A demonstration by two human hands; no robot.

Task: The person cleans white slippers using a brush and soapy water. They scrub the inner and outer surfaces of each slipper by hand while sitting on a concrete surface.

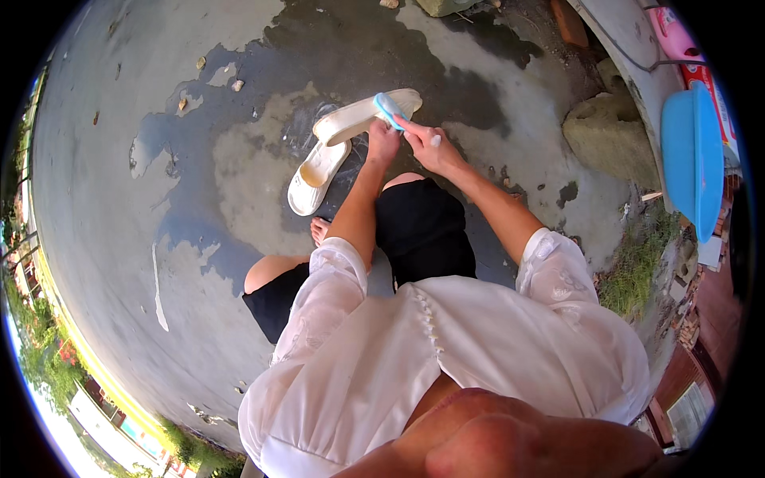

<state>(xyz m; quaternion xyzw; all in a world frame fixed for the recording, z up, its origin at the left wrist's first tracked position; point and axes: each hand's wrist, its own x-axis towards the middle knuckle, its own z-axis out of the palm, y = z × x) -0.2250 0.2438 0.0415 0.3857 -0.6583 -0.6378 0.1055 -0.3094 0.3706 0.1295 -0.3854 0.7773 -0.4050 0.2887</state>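
Above the wet concrete, my left hand [383,143] grips a white slipper [346,119] by its near edge. The slipper is tipped on its side, with its thick sole edge showing. My right hand [435,149] is closed around a light-blue scrub brush [388,110], its index finger stretched along the back. The brush lies against the slipper's side; its bristles are hidden. A dab of white foam sits on the right hand. A second white slipper [318,179] rests upright on the ground, partly under the held one, with a yellowish patch inside its heel.
Wet patches and foam marks cover the concrete ground [251,161]. At right, a blue plastic basin [687,161] stands on a ledge beside a pink bottle [675,33] and a red package [705,80]. A large stone [609,134] and grass [639,263] lie below the ledge.
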